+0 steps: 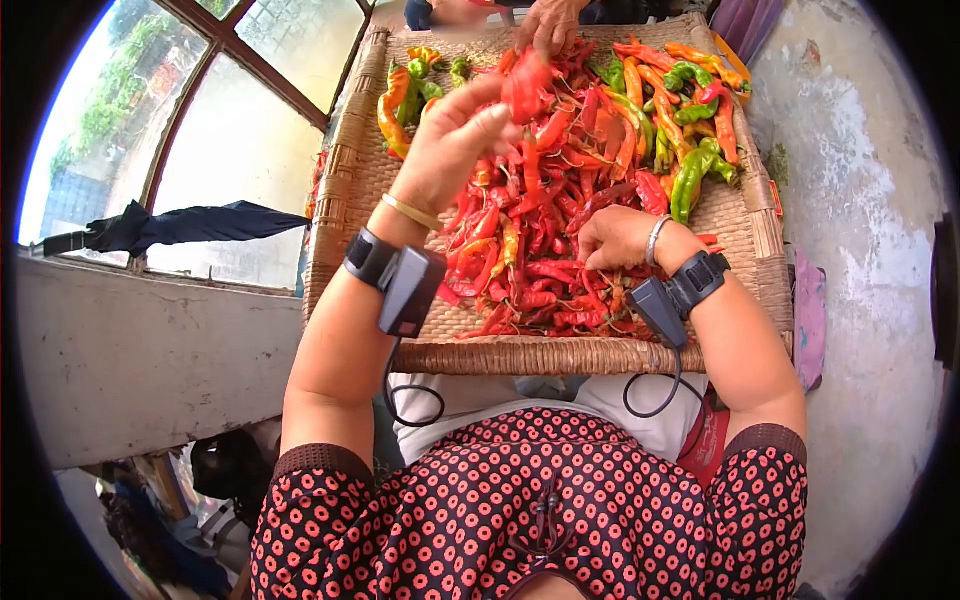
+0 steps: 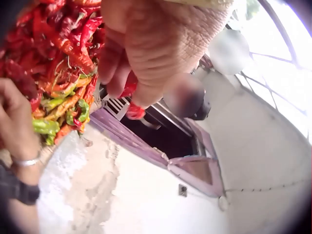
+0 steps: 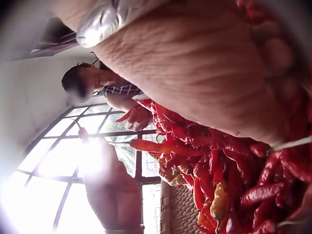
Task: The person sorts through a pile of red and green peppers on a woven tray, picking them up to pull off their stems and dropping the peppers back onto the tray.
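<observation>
A heap of red chili peppers (image 1: pixel 540 215) covers the middle of a woven tray (image 1: pixel 415 355). My left hand (image 1: pixel 455 135) is raised over the heap's left side and pinches a red chili pepper (image 2: pixel 135 111) between thumb and fingers; the pepper is blurred in the head view. A thin stem shows above that hand in the right wrist view. My right hand (image 1: pixel 625 238) reaches down into the near right part of the heap, its fingers bent among the peppers. Its fingertips are partly hidden, and I cannot tell whether they grip a pepper.
Green and orange peppers (image 1: pixel 690 170) lie along the tray's right side, with a few more (image 1: pixel 395 105) at the far left. Across the tray, another person's hand (image 1: pixel 550 25) reaches over the heap. A folded dark umbrella (image 1: pixel 210 230) lies by the window on the left.
</observation>
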A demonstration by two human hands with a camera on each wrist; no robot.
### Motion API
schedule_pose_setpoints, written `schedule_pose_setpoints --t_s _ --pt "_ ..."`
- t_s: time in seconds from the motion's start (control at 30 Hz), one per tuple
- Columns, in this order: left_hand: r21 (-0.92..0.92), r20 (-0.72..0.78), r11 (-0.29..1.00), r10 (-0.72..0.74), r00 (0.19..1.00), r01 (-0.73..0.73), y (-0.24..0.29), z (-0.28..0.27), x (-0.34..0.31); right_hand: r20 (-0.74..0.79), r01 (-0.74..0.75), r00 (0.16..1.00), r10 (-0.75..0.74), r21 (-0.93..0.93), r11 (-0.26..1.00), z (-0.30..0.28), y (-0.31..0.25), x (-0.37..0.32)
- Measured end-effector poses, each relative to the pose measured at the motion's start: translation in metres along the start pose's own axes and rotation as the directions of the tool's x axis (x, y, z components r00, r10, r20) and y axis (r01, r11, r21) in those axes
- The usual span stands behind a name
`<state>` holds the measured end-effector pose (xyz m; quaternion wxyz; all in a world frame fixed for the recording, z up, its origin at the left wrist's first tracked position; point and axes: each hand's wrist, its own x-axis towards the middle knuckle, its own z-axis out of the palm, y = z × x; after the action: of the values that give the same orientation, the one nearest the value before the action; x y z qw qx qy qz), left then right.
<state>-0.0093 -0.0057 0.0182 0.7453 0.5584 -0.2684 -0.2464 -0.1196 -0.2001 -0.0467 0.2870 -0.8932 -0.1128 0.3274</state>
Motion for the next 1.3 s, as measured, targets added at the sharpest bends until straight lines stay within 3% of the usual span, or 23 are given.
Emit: schedule_pose_setpoints --t_s 0.07,0.13,0.17,0.2,0.23,0.33,0.43,0.5,0.53,0.6,0.63,0.73,0.87,0.93,1.0,1.07,1.13,1.2,1.23,1.3 --pt "0.248 -0.189 0.961 0.176 0.966 -0.126 -0.007 0.002 0.003 -0.030 -0.003 1.000 0.004 0.055 0.998 0.003 0.004 0.003" --pt "0.741 0.045 0.657 0.156 0.987 -0.137 -0.011 -0.007 0.000 -0.034 0.038 0.999 -0.038 -0.015 0.999 0.002 0.001 0.002" --pt "0.817 0.157 0.566 -0.034 0.987 -0.110 -0.015 -0.008 -0.007 -0.034 0.074 0.996 -0.077 -0.081 0.994 0.002 0.000 0.001" --pt "0.820 0.290 0.552 -0.171 0.942 -0.153 -0.021 -0.004 -0.012 -0.036 0.073 0.996 -0.076 -0.083 0.994 0.001 -0.002 -0.001" --pt "0.787 0.475 0.529 -0.193 0.858 -0.317 -0.029 -0.001 -0.016 0.002 0.051 0.999 -0.051 -0.105 0.993 -0.001 -0.005 -0.002" --pt "0.839 0.545 0.319 -0.499 0.674 -0.441 -0.043 0.009 -0.030 0.031 0.025 0.999 -0.021 -0.142 0.990 -0.003 -0.006 -0.003" --pt "0.826 0.562 0.261 -0.460 0.688 -0.500 -0.052 0.019 -0.040 0.019 -0.005 1.000 0.007 -0.096 0.995 -0.006 -0.004 -0.007" --pt "0.859 0.485 0.148 -0.537 0.690 -0.490 -0.055 0.024 -0.038 0.018 -0.016 1.000 0.012 0.236 0.972 -0.011 -0.001 -0.012" --pt "0.861 0.482 0.145 -0.535 0.694 -0.487 -0.054 0.022 -0.035 0.019 -0.014 1.000 0.009 0.231 0.973 -0.014 0.001 -0.014" --pt "0.896 0.434 0.329 -0.515 0.739 -0.297 -0.055 0.017 -0.026 -0.168 0.089 0.985 -0.023 0.392 0.916 -0.020 0.005 -0.019" --pt "0.802 0.485 0.500 -0.222 0.846 -0.328 -0.055 0.014 -0.027 -0.168 0.047 0.984 0.057 0.556 0.830 -0.025 0.004 -0.024" --pt "0.778 0.297 0.542 0.127 0.946 -0.317 -0.047 0.015 -0.023 -0.390 0.143 0.911 0.133 0.602 0.785 -0.031 0.007 -0.027" --pt "0.760 0.417 0.485 0.145 0.897 -0.432 -0.028 0.009 -0.020 -0.433 0.075 0.890 0.144 0.450 0.890 -0.030 0.012 -0.035" --pt "0.793 0.445 0.523 -0.149 0.883 -0.312 -0.018 0.008 -0.024 -0.362 0.023 0.922 0.136 0.402 0.915 -0.029 0.012 -0.034" --pt "0.812 0.420 0.527 -0.229 0.878 -0.251 -0.011 0.008 -0.024 -0.223 -0.026 0.970 0.098 0.302 0.953 -0.032 0.004 -0.040" --pt "0.897 0.393 0.386 -0.468 0.791 -0.217 -0.001 0.009 -0.024 -0.173 -0.013 0.983 0.060 0.258 0.966 -0.040 -0.015 -0.054" --pt "0.908 0.388 0.344 -0.477 0.789 -0.238 0.006 0.009 -0.028 0.055 -0.185 0.983 0.177 0.246 0.951 -0.047 -0.030 -0.067" --pt "0.910 0.412 0.320 -0.632 0.657 -0.263 0.007 0.006 -0.032 0.134 -0.274 0.959 0.249 0.229 0.934 -0.043 -0.020 -0.082" --pt "0.907 0.418 0.327 -0.625 0.660 -0.265 0.006 0.005 -0.036 0.201 -0.347 0.931 0.304 0.232 0.909 -0.038 -0.014 -0.090" --pt "0.937 0.260 0.118 -0.864 0.430 -0.330 -0.002 -0.002 -0.048 0.263 -0.432 0.886 0.383 0.162 0.888 -0.026 -0.003 -0.105"
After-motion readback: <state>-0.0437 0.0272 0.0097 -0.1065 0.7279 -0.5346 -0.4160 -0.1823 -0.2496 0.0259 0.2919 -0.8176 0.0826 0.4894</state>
